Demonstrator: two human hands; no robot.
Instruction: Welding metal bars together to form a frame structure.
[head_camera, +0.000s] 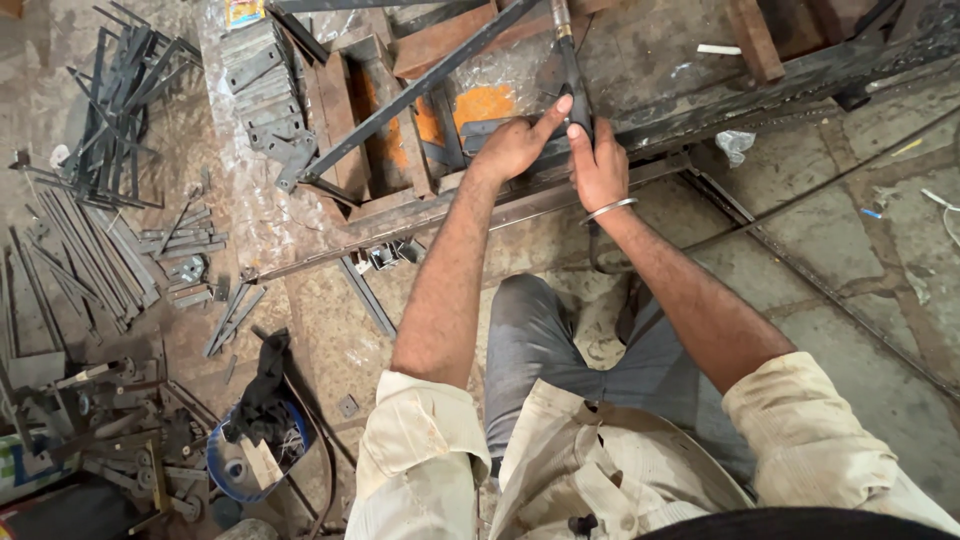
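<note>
My left hand (516, 143) and my right hand (600, 165) both grip a narrow dark metal bar (572, 62) that stands up from a long steel frame (700, 115) lying across the floor. The thumbs press against the bar from either side. A metal bangle (610, 209) circles my right wrist. A second long dark bar (410, 92) slants from the frame's upper part down to the left. I sit low, knees bent, in grey trousers and a cream shirt with rolled sleeves.
Heaps of cut metal strips (90, 230) and rods (120, 100) cover the floor at left. Stacked flat plates (262, 85) lie near rusty box sections (350, 120). A blue bucket (235, 465) with a black cloth stands at lower left. Thin rods (830, 290) cross the stone floor at right.
</note>
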